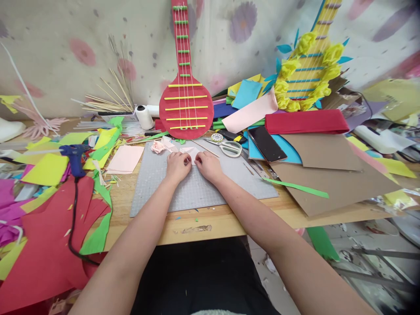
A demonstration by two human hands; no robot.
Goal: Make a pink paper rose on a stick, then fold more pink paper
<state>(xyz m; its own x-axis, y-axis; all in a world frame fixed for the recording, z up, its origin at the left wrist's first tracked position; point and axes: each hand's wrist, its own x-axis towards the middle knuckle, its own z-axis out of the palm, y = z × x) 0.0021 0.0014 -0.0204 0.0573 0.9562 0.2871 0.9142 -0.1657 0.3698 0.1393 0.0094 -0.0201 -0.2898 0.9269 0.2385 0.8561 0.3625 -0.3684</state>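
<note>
Both hands are close together over the grey cutting mat. My left hand has its fingers closed on a small pale pink paper piece. My right hand pinches the same piece from the other side, its fingertips a little apart from the left ones. Just left of the piece, at the mat's back edge, lies a pink paper flower. Scissors with pale handles rest to the right of my right hand.
A red paper lute stands behind the mat. Left are a blue glue gun, pink sheets and red paper. To the right lie a black phone, brown cardboard and a green strip.
</note>
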